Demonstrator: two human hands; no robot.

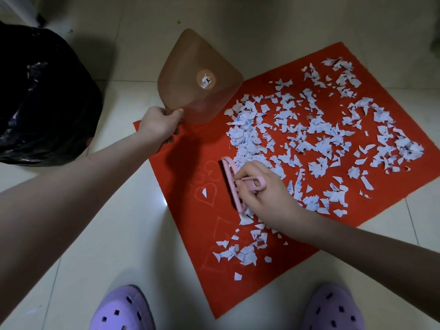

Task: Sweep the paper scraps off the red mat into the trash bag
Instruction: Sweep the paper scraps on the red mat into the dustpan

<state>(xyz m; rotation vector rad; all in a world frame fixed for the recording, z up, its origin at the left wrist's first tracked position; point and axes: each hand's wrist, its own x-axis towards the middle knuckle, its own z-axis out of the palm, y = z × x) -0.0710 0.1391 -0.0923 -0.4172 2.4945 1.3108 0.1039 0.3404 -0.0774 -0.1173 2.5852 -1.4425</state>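
Purple clogs (121, 308) are sitting nearest us on pale floor tiles (133, 246). Our right hand (264, 196) is gripping the pink brush (232, 184) on the red mat (185, 163) — paper scraps (309, 129) are lying mostly beyond and right of it. Our left hand (159, 125) is pinching the brown dustpan (197, 77), held up left of the brush; the trash bag (40, 91) is sitting further left.

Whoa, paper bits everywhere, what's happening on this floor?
A person is cleaning up. Their right hand grips a small pink brush set on the red mat, at the edge of the paper scraps. Their left hand holds a translucent brown dustpan by its handle over the mat's left corner. Most scraps lie spread across the mat, and the black trash bag sits on the floor to the left.
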